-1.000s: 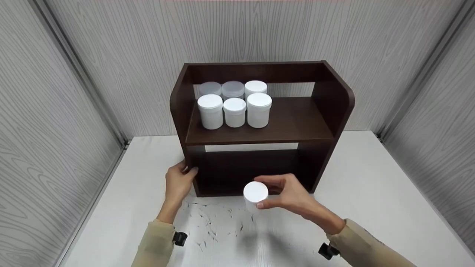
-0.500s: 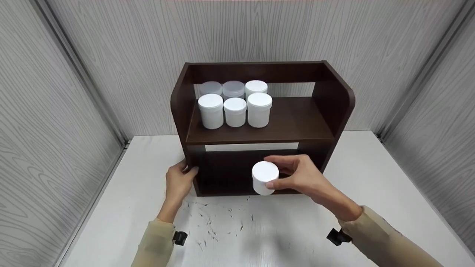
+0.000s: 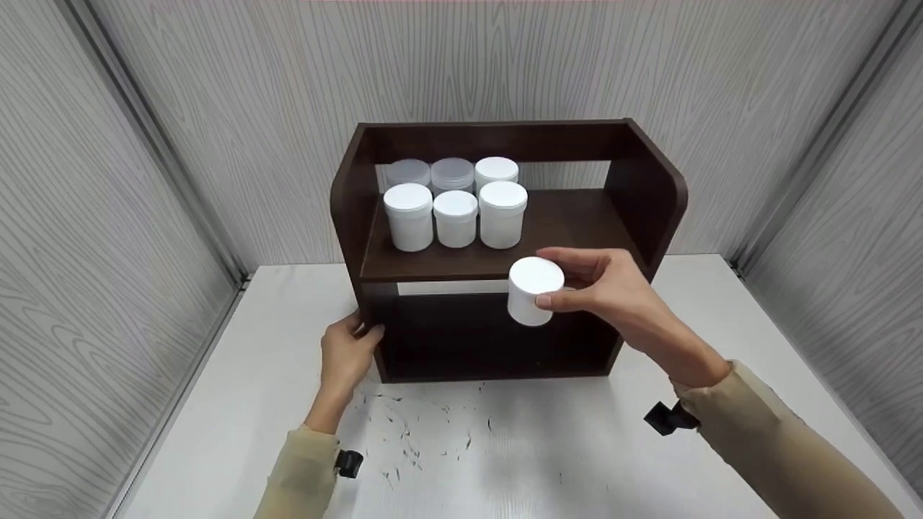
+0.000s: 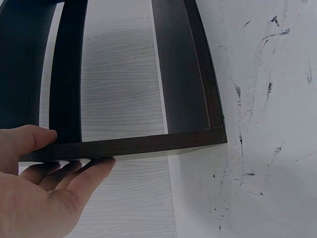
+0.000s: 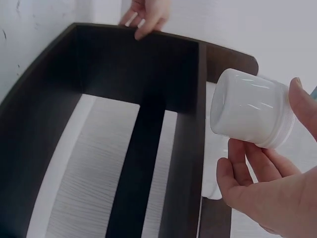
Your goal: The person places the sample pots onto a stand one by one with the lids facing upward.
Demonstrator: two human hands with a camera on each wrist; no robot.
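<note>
Between the thumb and fingers of my right hand [image 3: 613, 292] is a white lidded jar [image 3: 532, 295], held upright in the air before the front edge of the upper shelf. The right wrist view shows the same jar [image 5: 250, 106] with its ribbed lid by the thumb. My left hand [image 3: 348, 355] grips the left side panel of a dark brown two-tier shelf [image 3: 497, 270], low down. In the left wrist view the thumb lies on one side of the panel edge [image 4: 138, 146] and the fingers on the other.
On the upper shelf's left half stand several jars in two rows; the front ones are white, such as the middle jar [image 3: 456, 218]. Two back jars have greyish lids, one being a clear-lidded jar [image 3: 453, 173]. The white table [image 3: 447, 461] carries dark scuff marks. Grey wood-grain panels [image 3: 490, 58] enclose it.
My right hand has lifted the jar from low in front of the shelf, up and to the right, to the upper shelf's edge. The left hand stays on the side panel.
</note>
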